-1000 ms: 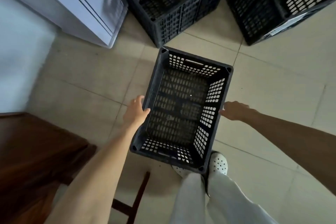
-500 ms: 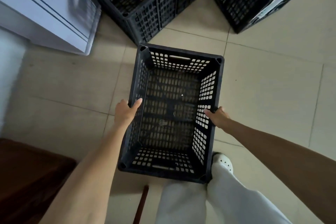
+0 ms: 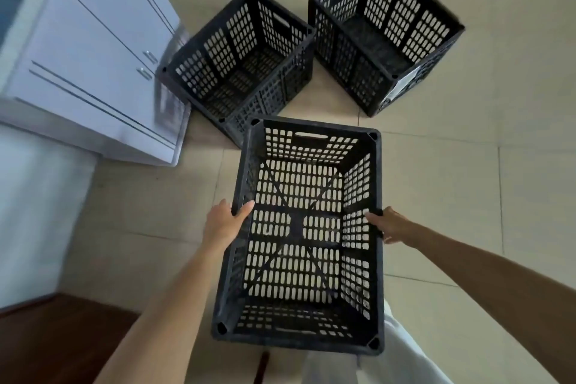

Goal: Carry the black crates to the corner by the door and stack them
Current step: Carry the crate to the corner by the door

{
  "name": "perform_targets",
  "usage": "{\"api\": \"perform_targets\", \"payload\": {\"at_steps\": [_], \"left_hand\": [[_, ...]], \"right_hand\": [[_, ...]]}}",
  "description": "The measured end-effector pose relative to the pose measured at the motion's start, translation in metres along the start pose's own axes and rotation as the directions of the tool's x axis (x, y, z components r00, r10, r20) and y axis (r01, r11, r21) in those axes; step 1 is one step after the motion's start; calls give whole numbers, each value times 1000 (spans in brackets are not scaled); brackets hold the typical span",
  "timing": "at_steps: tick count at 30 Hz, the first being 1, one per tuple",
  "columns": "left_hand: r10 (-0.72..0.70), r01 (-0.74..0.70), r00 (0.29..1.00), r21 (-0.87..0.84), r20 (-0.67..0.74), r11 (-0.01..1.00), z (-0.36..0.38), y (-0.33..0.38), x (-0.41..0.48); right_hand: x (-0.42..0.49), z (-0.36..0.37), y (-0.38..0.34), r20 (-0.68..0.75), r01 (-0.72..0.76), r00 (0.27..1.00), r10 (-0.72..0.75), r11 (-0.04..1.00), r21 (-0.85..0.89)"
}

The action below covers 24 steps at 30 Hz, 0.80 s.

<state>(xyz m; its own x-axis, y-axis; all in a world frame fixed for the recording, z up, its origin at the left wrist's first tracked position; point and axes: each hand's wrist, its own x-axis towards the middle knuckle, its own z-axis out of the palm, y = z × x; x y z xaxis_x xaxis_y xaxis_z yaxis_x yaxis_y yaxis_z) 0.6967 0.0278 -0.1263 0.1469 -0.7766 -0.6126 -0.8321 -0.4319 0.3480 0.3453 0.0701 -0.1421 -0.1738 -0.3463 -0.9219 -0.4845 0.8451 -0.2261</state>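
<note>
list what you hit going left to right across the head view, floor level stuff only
white cabinet → crate beside it → far right crate; the held crate overlaps in the order, so it is left out.

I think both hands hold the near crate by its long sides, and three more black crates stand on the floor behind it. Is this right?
Not quite: the head view shows two more crates, not three, one beside the white cabinet and one to its right. The rest holds: left hand and right hand grip the near crate by its long sides.
</note>
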Motion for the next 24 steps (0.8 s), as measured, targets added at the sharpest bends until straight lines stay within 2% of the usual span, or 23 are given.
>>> {"api": "perform_targets", "payload": {"at_steps": [2,8,16,20,24], "left_hand": [[18,-17,1000,59,-11,998,-27,28,-21],[137,-109,985,238,-104,965,-105,116,-90],[238,-220,964,151,-119,964,-152,291,-153],[314,-286,937,184,-150,940,-155,385,-178],[401,-378,903,156,-157,913,-146,481,-195]], "right_hand": [[-35,-25,-7,9,31,999,-31,999,8],[-151,-105,-9,-145,100,983,-108,993,-63],[-256,-239,25,-258,128,955,-147,988,-88],[-292,-313,46,-273,122,954,-122,992,-17],[-305,-391,71,-362,129,916,-171,982,-136]]}}
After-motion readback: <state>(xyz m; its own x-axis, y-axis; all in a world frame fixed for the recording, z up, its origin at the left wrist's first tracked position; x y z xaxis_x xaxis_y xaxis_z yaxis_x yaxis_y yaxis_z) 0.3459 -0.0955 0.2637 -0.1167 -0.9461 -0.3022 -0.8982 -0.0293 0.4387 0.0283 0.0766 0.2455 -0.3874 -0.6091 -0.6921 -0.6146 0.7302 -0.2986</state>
